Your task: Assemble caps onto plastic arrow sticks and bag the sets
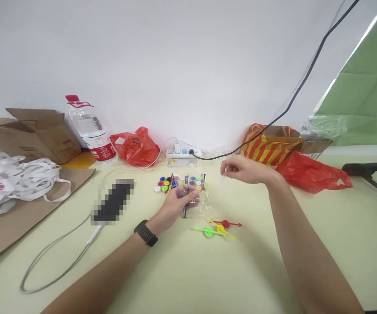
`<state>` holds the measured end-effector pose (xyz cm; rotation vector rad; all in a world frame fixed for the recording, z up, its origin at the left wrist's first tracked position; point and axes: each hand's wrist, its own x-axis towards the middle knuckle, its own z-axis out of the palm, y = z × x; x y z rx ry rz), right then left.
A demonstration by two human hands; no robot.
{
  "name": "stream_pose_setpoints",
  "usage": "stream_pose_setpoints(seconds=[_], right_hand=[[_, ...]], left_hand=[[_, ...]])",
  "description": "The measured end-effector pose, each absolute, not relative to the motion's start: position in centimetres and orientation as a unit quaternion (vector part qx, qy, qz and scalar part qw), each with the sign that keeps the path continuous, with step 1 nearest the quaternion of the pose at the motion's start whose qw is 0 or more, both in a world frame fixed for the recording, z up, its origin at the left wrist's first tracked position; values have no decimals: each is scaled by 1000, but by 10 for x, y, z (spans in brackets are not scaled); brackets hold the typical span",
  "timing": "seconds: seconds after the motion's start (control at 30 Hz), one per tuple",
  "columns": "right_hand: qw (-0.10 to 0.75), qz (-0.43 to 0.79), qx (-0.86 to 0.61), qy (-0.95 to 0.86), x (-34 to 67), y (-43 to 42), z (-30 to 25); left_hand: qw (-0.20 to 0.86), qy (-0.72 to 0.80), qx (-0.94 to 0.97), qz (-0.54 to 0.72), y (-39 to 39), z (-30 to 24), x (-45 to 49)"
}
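Note:
My left hand [181,199] is closed around slim blue and black arrow spinners, whose tips stick out past the fingers. Just behind it lie small round discs [166,183] in several colours and a crinkled clear plastic bag [206,198]. Raised to the right, my right hand [242,169] pinches a tiny whitish piece too small to name. On the table in front of the hands are three arrow spinners: a green one [208,232], a yellow one [221,228] and a red one [225,224], lying close together and partly overlapping.
A phone [113,203] with a looping cable [57,242] lies left. White straps [18,183] lie on cardboard [21,218]. Along the wall stand a box [49,139], a water bottle [93,135], red bags [136,146] and a power strip [183,152]; a black cord [293,98] crosses right.

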<state>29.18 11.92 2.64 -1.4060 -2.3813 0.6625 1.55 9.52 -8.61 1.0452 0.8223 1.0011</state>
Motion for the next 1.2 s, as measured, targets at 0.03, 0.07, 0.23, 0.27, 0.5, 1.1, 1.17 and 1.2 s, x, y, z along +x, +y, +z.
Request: stream_pose_setpoints(seconds=[0.03, 0.07, 0.23, 0.27, 0.5, 1.1, 1.17, 1.2], right_hand=[[205, 203, -498, -818, 293, 117, 31], [255, 186, -500, -806, 293, 115, 34], [403, 199, -433, -781, 277, 108, 42], [414, 207, -419, -781, 272, 107, 42], [407, 189, -394, -802, 255, 111, 35], [434, 143, -463, -760, 231, 136, -2], [430, 114, -481, -756, 228, 134, -3], [427, 100, -484, -757, 227, 133, -2]], left_hand=[[667, 364, 477, 441, 94, -88, 17], [662, 363, 488, 437, 93, -91, 19], [644, 364, 524, 422, 91, -103, 22], [644, 362, 529, 418, 91, -104, 22], [631, 362, 557, 401, 91, -103, 19], [611, 359, 587, 390, 86, -97, 23], [604, 359, 588, 401, 85, -96, 23], [601, 358, 589, 405, 85, -96, 23]])
